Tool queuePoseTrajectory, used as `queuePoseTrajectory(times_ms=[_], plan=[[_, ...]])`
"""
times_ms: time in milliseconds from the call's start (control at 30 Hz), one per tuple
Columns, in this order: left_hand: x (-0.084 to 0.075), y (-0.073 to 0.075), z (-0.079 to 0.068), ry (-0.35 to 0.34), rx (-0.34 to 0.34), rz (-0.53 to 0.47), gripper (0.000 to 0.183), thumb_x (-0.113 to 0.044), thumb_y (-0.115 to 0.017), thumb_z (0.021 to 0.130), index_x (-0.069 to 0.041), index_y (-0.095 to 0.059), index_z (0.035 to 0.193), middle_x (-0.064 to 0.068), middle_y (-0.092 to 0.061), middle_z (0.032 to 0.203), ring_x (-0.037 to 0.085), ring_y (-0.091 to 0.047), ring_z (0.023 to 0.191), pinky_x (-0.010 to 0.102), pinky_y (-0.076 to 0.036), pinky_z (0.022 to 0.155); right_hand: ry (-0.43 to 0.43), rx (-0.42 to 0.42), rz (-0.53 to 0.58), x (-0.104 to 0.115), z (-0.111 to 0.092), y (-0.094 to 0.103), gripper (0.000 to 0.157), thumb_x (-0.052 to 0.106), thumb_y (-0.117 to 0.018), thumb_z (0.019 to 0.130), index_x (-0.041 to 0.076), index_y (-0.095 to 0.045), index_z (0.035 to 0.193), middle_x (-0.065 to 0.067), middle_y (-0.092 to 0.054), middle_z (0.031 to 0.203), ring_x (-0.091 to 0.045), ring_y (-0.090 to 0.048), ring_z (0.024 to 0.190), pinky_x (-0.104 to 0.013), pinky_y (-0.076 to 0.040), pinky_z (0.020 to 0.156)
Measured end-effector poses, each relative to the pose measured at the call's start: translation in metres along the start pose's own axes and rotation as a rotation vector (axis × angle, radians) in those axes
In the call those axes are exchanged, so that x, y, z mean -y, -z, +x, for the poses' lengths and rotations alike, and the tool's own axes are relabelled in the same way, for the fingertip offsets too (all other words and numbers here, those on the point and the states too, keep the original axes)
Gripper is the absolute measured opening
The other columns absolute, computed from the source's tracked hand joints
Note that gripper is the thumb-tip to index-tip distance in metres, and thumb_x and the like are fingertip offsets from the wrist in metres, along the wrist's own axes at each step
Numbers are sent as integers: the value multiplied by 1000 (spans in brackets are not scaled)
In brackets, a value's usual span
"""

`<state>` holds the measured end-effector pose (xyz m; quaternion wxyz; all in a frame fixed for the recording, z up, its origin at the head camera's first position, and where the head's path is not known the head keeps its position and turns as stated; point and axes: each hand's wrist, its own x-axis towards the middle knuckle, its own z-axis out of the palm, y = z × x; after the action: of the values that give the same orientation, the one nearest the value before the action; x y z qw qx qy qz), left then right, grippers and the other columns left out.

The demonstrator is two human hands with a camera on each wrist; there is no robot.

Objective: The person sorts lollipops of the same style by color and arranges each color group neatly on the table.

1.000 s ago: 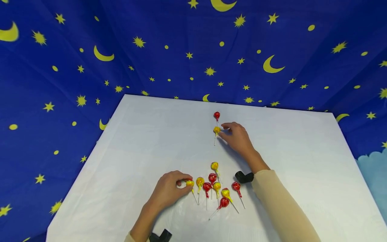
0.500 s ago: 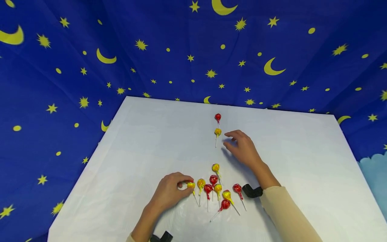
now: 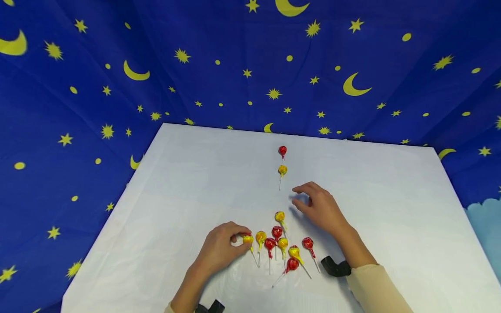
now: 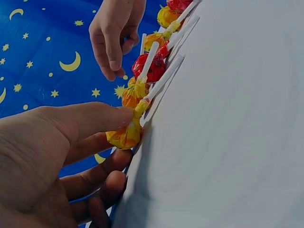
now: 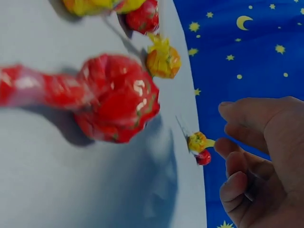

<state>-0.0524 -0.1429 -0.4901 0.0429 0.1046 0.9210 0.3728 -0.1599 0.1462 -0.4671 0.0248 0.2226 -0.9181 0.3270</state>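
My left hand [image 3: 220, 244] pinches a yellow-wrapped lollipop [image 4: 124, 138] between thumb and fingers at the left end of a cluster, its white stick toward me. Just right of it lies another yellow lollipop [image 3: 261, 237], then a red lollipop [image 3: 270, 244] and several more in both colours. My right hand [image 3: 320, 208] hovers over the table with fingers loosely bent and nothing between them. Beyond it, a far red lollipop [image 3: 282, 150] and a far yellow lollipop [image 3: 282, 170] lie in line, the red one's stick meeting the yellow head.
The white table [image 3: 195, 174] ends at a blue curtain [image 3: 219, 82] with moons and stars. A single red lollipop [image 3: 308, 243] lies at the cluster's right, near a black wrist mount [image 3: 335, 266] on my right arm.
My right hand has drawn back from the far yellow lollipop, toward me and slightly right, leaving it below the red one. The left hand has kept its pinch in place.
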Motion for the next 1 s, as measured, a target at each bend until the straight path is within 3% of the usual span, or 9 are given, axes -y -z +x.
queuePoseTrajectory(times_ms=[267, 700, 1000], plan=[[-1, -1, 1, -18, -8, 15, 23, -32, -77, 80, -28, -73, 102, -19, -60, 89, 6, -51, 72, 26, -41, 64, -10, -1, 9, 2, -30, 11, 22, 24, -76, 84, 13, -72, 103, 4, -63, 98, -18, -56, 80, -33, -45, 66], [-1, -1, 2, -13, -14, 20, 22, -33, -76, 82, -28, -73, 103, -18, -60, 89, 7, -52, 73, 27, -42, 65, -13, 66, 91, 0, -77, 19, 23, 28, -78, 82, 21, -71, 103, 12, -64, 99, -7, -44, 59, -22, -38, 53], [1, -2, 0, -19, -26, 15, 22, -31, -77, 81, -27, -73, 102, -16, -60, 87, 7, -52, 72, 27, -42, 64, -49, 149, 122, 3, -89, 11, 28, 29, -81, 78, 29, -71, 104, 17, -63, 102, -5, -45, 57, -22, -39, 52]])
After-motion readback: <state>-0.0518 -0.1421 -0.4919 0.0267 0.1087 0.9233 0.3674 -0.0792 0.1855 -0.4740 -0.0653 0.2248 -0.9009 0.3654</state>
